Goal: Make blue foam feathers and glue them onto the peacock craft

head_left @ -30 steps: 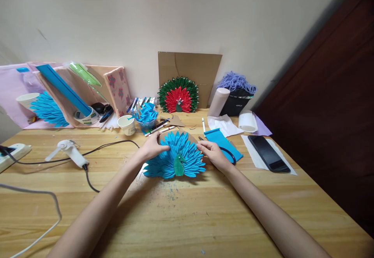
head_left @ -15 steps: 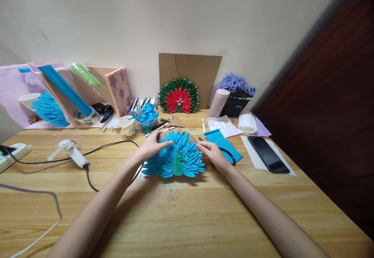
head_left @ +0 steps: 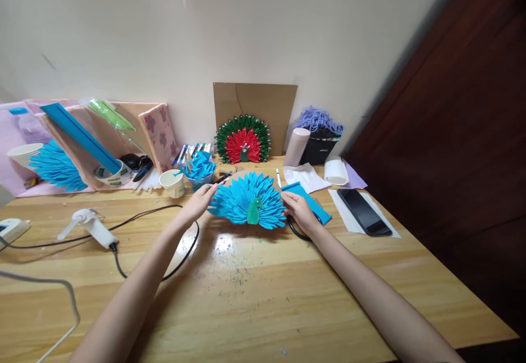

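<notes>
A blue paper peacock (head_left: 234,201) with layered feathers and a green body is held tilted just above the table. My left hand (head_left: 201,200) grips its left edge, fingers closed. At the opposite edge, my right hand (head_left: 296,208) pinches the cardboard backing beside the feathers. Just behind the right hand lies a blue sheet (head_left: 314,205), with a black cable loop under the wrist. A bowl of blue paper cuttings (head_left: 199,168) and a paper cup (head_left: 171,184) stand behind the left hand.
A white hot glue gun (head_left: 92,226) with its cord lies left. A red and green peacock (head_left: 243,139) leans on cardboard (head_left: 279,105) at the wall. On the right are a phone (head_left: 364,212), a pink bottle (head_left: 296,146) and a paper roll (head_left: 336,170). Pink boxes (head_left: 154,135) stand back left.
The peacock has been lifted and tilted. My left hand has shifted from on top of the feathers to the left edge; my right hand still grips the right side. The camera view has shifted slightly.
</notes>
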Motion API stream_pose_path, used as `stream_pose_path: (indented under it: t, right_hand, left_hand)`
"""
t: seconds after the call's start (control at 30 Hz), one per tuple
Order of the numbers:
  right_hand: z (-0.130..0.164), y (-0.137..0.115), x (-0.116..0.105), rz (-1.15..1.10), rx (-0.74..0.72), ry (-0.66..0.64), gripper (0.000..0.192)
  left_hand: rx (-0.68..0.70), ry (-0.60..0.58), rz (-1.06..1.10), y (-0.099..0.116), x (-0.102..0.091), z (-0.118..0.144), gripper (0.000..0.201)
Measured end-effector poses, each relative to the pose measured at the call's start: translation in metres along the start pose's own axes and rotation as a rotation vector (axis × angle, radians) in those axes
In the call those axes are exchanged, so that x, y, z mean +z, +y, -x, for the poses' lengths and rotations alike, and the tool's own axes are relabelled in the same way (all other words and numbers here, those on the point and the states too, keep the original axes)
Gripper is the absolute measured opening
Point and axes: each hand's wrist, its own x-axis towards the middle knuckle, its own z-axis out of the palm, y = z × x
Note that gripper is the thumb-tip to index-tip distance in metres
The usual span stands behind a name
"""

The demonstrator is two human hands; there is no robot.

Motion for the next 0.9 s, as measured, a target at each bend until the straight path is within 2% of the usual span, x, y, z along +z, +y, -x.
stream_pose_path:
  t: [0.1,0.17,0.4,0.53,0.6,0.7,0.77,0.9]
  right_hand:
    - [-0.006,0.003,-0.008,-0.046,0.035,0.041,0.032]
    - [-0.007,0.005,-0.01,-0.051,0.047,0.029,0.033]
    - [-0.006,0.007,-0.005,-0.039,0.037,0.06,0.035]
    - [-0.007,0.007,-0.007,-0.001,0.01,0.024,0.037]
    - [-0.007,0.006,-0.008,0.014,-0.003,0.015,0.037]
    - [-0.005,0.005,-0.007,0.033,0.01,0.002,0.038]
    - [-0.003,0.004,-0.005,0.049,0.024,-0.018,0.038]
    - [0.0,0.003,-0.004,0.089,0.034,-0.088,0.037]
  left_hand:
    - [-0.104,-0.157,0.07,-0.009,-0.004,-0.003,0.054]
    - [-0.104,-0.237,0.042,-0.013,-0.003,-0.002,0.049]
    - [0.023,-0.289,0.161,-0.013,0.002,0.002,0.041]
    - [0.016,-0.358,0.109,-0.012,-0.002,0.002,0.037]
    - [-0.014,-0.338,0.095,-0.011,-0.003,0.002,0.039]
    - [-0.031,-0.195,0.048,-0.01,-0.004,0.002,0.046]
    - [-0.028,-0.148,0.004,-0.009,-0.004,0.002,0.047]
    - [0.011,-0.211,-0.048,-0.005,-0.007,0.005,0.043]
